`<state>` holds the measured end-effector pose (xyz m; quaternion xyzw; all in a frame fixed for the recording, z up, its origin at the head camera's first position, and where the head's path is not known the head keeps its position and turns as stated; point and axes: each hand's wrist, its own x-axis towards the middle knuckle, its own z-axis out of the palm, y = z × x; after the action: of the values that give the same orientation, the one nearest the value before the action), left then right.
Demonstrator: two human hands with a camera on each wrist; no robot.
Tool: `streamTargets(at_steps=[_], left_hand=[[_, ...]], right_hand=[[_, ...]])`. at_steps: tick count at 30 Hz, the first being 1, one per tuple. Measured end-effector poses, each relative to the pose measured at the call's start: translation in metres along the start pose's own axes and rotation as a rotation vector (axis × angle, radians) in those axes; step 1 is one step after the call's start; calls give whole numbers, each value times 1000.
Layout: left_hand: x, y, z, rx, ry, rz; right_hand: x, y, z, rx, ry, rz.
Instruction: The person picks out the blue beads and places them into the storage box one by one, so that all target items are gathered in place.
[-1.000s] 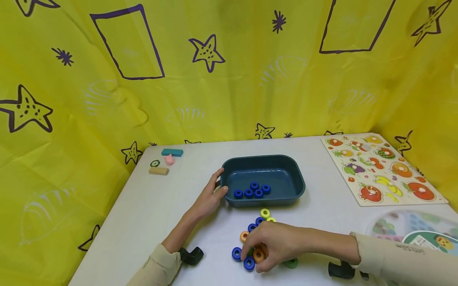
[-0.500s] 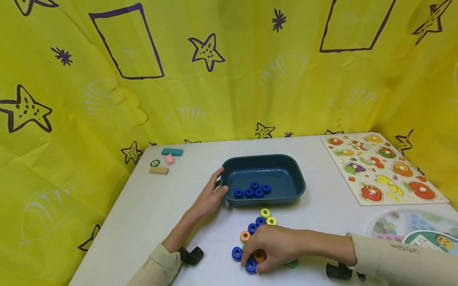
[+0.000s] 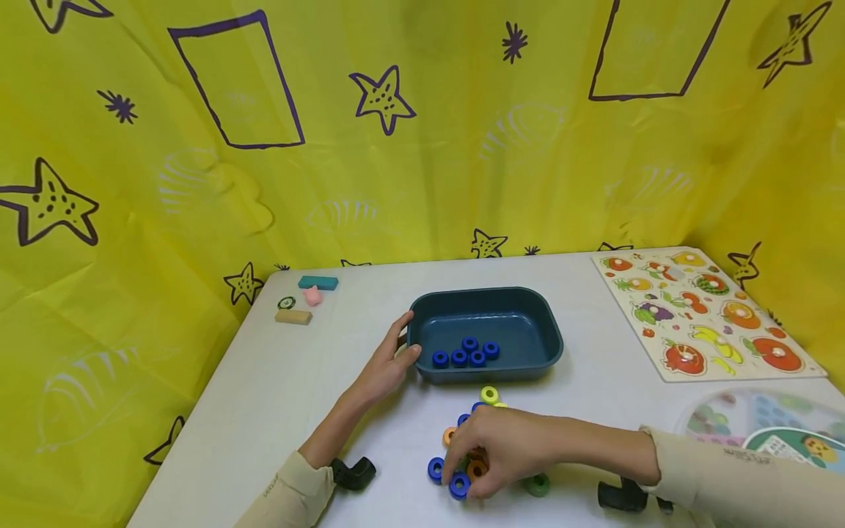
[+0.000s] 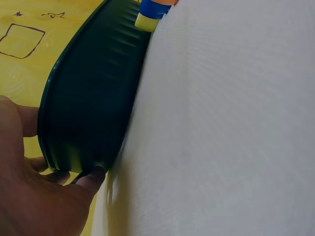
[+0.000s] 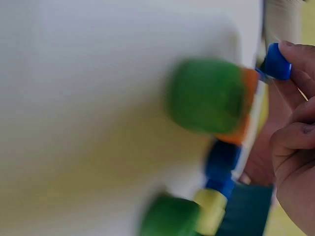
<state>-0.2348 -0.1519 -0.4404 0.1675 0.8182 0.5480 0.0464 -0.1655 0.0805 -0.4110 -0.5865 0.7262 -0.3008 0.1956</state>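
My left hand (image 3: 386, 364) grips the left end of a dark teal tray (image 3: 488, 375), thumb at the near side and fingers at the far side; the left wrist view shows them round its end (image 4: 74, 162). Several blue ring beads (image 3: 469, 344) lie inside the tray. In front of it, my right hand (image 3: 505, 447) pinches a blue ring bead (image 3: 459, 485) between thumb and finger, seen raised off the table in the right wrist view (image 5: 278, 62). Under and around that hand are an orange bead (image 3: 477, 470), another blue bead (image 3: 436, 470), a yellow bead (image 3: 489, 395) and a green bead (image 3: 538, 485); the hand hides some.
A fruit puzzle board (image 3: 709, 315) lies at the right, with a clear round-edged package (image 3: 759, 418) nearer. At the back left sit a teal block (image 3: 318, 282), a pink figure (image 3: 313, 295), a green-and-white disc (image 3: 287, 302) and a wooden block (image 3: 293, 317).
My right hand dipped to the blue bead half a second ago and has now risen slightly with it. My left hand and the tray have stayed put.
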Motion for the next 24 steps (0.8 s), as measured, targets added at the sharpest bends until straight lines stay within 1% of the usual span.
streamTargets(at_steps=[4, 5, 7, 9, 12, 15, 17, 20, 24], left_hand=[[0, 0, -1, -2, -5, 5], [1, -5, 0, 0, 0, 6], [1, -7, 1, 11, 10, 0], [1, -7, 1, 9, 9, -1], [1, -7, 0, 13, 6, -5], [2, -7, 1, 20, 4, -13], [2, -7, 1, 25, 7, -18], [2, -7, 1, 24, 12, -12], [1, -6, 1, 19, 12, -3]], right_hand=[[4, -2, -29, 47, 121, -23], [5, -1, -38, 48, 154, -26], [6, 5, -54, 26, 221, -14], [5, 17, -69, -1, 274, 26], [4, 37, -91, -30, 323, 125], [0, 64, -107, -16, 339, 233], [-3, 81, -115, 8, 337, 283], [-8, 104, -122, 36, 318, 330], [-12, 125, -127, 16, 266, 360]])
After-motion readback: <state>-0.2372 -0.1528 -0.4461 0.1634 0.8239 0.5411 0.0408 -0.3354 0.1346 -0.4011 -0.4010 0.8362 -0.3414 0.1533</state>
